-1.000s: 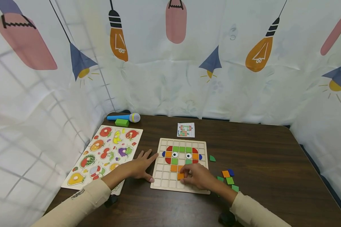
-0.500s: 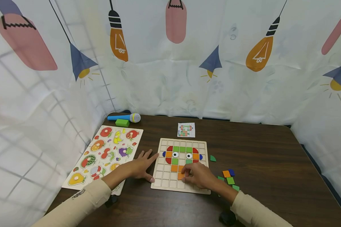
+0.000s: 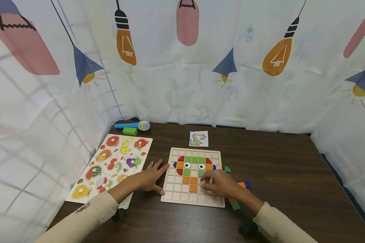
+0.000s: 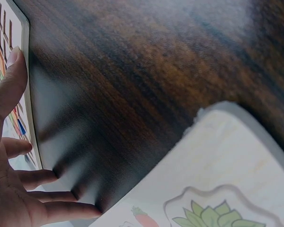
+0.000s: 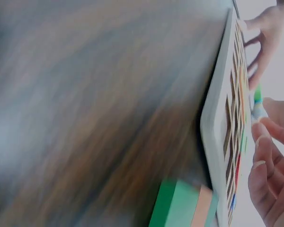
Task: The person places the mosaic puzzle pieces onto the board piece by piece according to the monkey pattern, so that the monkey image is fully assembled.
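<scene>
Touching one grid board [image 3: 177, 196], left hand [image 3: 150, 178] spread, right hand [image 3: 219, 183] empty, loosely curled, five orange tiles [image 3: 193, 181] aboard

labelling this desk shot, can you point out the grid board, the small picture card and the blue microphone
Grid board [image 3: 177, 195]: head view, on bare cells at its lower left.
Picture card [image 3: 199, 138]: head view, on the middle of its printed design.
Blue microphone [image 3: 130, 126]: head view, on its handle.

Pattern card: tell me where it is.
In the head view, the card lies on the table just beyond the board, right of the microphone.
</scene>
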A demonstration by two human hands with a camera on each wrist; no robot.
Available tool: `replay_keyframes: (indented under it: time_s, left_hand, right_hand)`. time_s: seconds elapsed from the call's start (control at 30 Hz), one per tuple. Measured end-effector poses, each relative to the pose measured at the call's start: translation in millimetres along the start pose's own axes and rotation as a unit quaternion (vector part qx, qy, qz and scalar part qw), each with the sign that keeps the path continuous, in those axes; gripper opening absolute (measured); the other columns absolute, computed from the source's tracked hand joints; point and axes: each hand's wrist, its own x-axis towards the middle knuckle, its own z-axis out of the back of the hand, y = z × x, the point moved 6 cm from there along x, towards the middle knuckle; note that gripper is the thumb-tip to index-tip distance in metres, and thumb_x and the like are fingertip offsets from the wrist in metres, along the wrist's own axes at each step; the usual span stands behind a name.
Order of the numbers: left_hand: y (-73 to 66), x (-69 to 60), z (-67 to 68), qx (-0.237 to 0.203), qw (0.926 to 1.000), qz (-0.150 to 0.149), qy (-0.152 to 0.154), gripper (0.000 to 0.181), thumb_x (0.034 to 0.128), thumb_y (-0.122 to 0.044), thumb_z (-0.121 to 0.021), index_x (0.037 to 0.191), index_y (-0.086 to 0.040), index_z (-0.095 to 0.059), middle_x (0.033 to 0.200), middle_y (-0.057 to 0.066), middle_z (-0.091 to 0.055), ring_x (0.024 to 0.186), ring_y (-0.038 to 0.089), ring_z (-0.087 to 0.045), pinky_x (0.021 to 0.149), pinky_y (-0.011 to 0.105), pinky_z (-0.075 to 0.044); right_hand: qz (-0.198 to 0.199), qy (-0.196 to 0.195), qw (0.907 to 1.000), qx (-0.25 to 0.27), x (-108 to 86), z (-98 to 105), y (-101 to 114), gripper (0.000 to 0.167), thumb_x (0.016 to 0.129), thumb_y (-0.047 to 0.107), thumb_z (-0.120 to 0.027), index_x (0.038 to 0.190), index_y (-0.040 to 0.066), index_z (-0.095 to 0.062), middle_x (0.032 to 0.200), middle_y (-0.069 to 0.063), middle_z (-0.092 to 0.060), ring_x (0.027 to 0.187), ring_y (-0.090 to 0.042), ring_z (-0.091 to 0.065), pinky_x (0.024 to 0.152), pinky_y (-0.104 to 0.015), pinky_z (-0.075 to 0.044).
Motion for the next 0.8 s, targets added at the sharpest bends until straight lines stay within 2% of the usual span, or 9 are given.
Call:
replay_keyframes:
  time_s: [0.37, 0.63, 0.8]
  left_hand:
    - [-0.9, 0.0, 1.0, -0.001, 1.0000, 0.002, 0.003, 0.104, 0.0789, -0.046, -0.083, 0.160, -0.018, -0.024, 0.166, 0.023, -0.013, 0.150, 0.056, -0.010, 0.111, 0.071, -0.029]
    - [-0.4, -0.7, 1.5, 0.003, 1.0000, 0.003, 0.005, 0.105, 0.0786, -0.047, -0.082, 0.160, -0.017, -0.024, 0.166, 0.023, -0.013, 0.150, 0.056, -0.010, 0.110, 0.070, -0.029]
    - [-0.3, 0.1, 0.7, 0.005, 1.0000, -0.001, 0.002, 0.104, 0.0790, -0.046, -0.083, 0.160, -0.017, -0.024, 0.166, 0.023, -0.014, 0.149, 0.056, -0.010, 0.111, 0.071, -0.029]
  right_hand:
    - [-0.016, 0.034, 0.9990, 0.027, -26.6, 30, -38, 0.018, 0.093, 0.028, -0.073, 0.108, 0.017, -0.075, 0.089, 0.013, -0.066, 0.065, -0.003, -0.049, 0.058, -0.020, -0.044]
    - [0.025, 0.042, 0.9983, 0.030, -43.2, 46, -53, 0.021, 0.093, 0.028, -0.073, 0.108, 0.014, -0.075, 0.096, 0.005, -0.068, 0.070, 0.000, -0.050, 0.061, -0.020, -0.047]
    - [0.026, 0.042, 0.9985, 0.026, -55.1, 56, -67, 0.019, 0.094, 0.026, -0.072, 0.110, 0.016, -0.076, 0.102, 0.004, -0.068, 0.076, 0.000, -0.054, 0.064, -0.022, -0.050]
